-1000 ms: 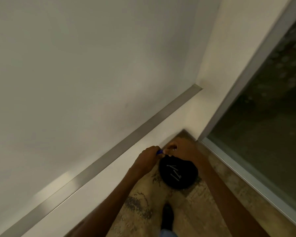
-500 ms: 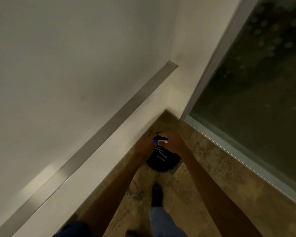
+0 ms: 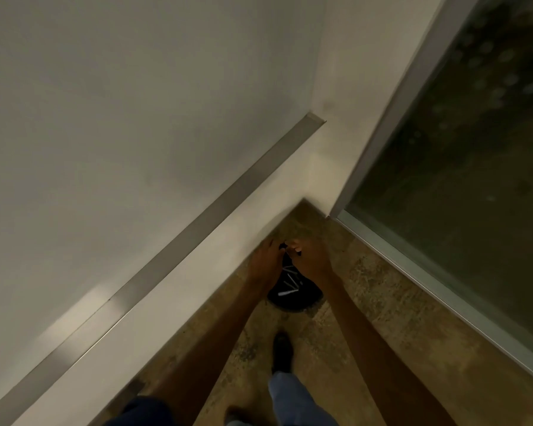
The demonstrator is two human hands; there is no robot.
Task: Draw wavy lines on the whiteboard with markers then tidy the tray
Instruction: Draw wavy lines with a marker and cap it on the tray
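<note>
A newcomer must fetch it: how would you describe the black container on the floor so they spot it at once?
Find the corner where the white wall meets the glass panel. On the floor there sits the black container: round, with pale sticks inside, unlike the narrow black shoe nearby.

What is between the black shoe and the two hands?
A round black container, white sticks inside, sits on the floor between the shoe and the left hand and right hand, in the head view.

Readable text: none I can make out from here.
Black round object [image 3: 302, 295] on the floor [image 3: 382, 318]: I see pale strokes on it, too blurred to read as letters or numbers.
</note>
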